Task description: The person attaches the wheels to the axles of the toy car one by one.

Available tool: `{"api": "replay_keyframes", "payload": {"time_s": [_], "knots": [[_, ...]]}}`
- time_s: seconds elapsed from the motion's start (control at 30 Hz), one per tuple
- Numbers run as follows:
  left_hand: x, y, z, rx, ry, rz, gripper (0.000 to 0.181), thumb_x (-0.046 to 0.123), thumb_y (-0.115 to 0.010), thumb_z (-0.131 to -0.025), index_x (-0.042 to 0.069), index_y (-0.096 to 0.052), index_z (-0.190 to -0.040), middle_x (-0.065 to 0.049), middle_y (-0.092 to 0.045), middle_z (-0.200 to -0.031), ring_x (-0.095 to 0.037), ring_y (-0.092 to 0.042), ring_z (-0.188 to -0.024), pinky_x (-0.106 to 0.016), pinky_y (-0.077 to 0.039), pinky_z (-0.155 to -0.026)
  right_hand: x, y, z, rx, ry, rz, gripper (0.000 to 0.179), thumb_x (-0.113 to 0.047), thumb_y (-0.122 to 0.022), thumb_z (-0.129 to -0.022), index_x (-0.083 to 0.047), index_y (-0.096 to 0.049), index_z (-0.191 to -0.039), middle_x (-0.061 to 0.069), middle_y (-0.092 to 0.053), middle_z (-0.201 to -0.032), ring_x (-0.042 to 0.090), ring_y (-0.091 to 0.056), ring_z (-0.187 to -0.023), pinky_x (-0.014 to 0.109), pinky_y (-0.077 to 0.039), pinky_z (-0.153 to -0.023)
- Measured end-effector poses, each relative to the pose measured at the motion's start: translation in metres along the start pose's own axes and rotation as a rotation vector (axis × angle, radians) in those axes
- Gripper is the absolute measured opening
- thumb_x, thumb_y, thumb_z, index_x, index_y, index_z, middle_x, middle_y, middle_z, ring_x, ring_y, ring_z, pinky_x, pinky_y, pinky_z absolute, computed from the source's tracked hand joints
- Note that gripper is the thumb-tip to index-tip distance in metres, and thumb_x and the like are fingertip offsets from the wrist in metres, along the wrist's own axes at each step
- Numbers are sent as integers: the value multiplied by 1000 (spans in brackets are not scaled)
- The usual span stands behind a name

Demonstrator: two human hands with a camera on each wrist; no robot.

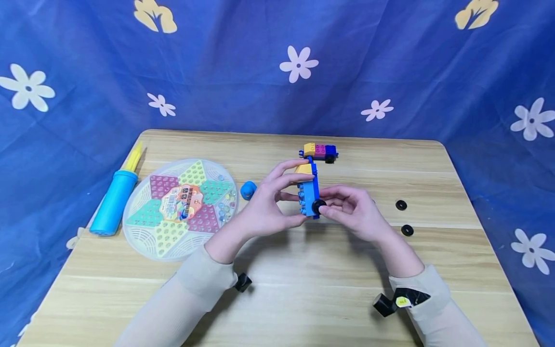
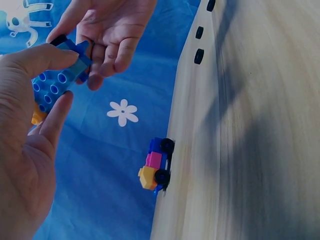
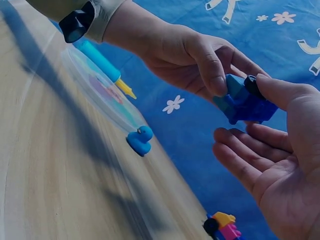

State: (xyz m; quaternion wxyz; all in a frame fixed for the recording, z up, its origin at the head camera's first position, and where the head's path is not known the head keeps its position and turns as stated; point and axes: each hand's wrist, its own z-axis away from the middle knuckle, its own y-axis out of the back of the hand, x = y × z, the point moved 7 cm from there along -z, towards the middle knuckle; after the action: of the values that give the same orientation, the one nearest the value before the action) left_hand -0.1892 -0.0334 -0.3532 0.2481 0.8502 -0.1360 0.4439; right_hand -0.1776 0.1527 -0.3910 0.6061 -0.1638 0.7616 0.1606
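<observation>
My left hand (image 1: 270,205) grips a toy block car (image 1: 308,196) with a light-blue studded block, a yellow block and a dark-blue base, held up off the table. A black wheel (image 1: 318,206) sits at the car's near end. The thumb of my right hand (image 1: 356,214) presses on that wheel, with its fingers behind the base. In the right wrist view the wheel (image 3: 252,86) shows under the thumb, while the lower fingers spread loosely below the car. Whether the wheel is fully seated cannot be seen.
Behind the hands stands a second block car (image 1: 320,151), yellow, pink and blue. Two loose black wheels, a farther wheel (image 1: 401,205) and a nearer wheel (image 1: 407,230), lie at right. Leftward are a blue toy duck (image 1: 248,190), a round Chinese checkers board (image 1: 147,236) and a blue pump (image 1: 113,202).
</observation>
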Motion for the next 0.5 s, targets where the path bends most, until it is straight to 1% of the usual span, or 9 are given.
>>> {"api": "replay_keyframes", "payload": {"time_s": [0.17, 0.3, 0.5], "knots": [[-1, -2, 0, -10, 1, 9, 81, -17, -91, -70, 4, -62, -143, -2, -37, -162, -29, -59, -133, -38, -63, -88, 1, -3, 0, -33, -1, -29, 35, 2, -72, -99, 19, -61, -128, 22, -72, -114, 20, -75, -101, 32, -62, -87], [-2, -3, 0, -22, 0, 22, 81, -17, -90, -71, 5, -62, -143, -1, -36, -164, -29, -59, -133, -39, -63, -89, 2, -4, -1, -44, -13, -44, 35, 2, -71, -99, 19, -61, -128, 22, -73, -113, 20, -75, -101, 33, -62, -87], [-4, -7, 0, -58, 17, 68, 79, -21, -87, -71, 6, -62, -142, -2, -33, -166, -28, -57, -135, -40, -62, -92, 3, -6, 0, -61, -32, -104, 41, 4, -72, -97, 20, -57, -132, 23, -71, -120, 23, -75, -105, 37, -62, -90]]}}
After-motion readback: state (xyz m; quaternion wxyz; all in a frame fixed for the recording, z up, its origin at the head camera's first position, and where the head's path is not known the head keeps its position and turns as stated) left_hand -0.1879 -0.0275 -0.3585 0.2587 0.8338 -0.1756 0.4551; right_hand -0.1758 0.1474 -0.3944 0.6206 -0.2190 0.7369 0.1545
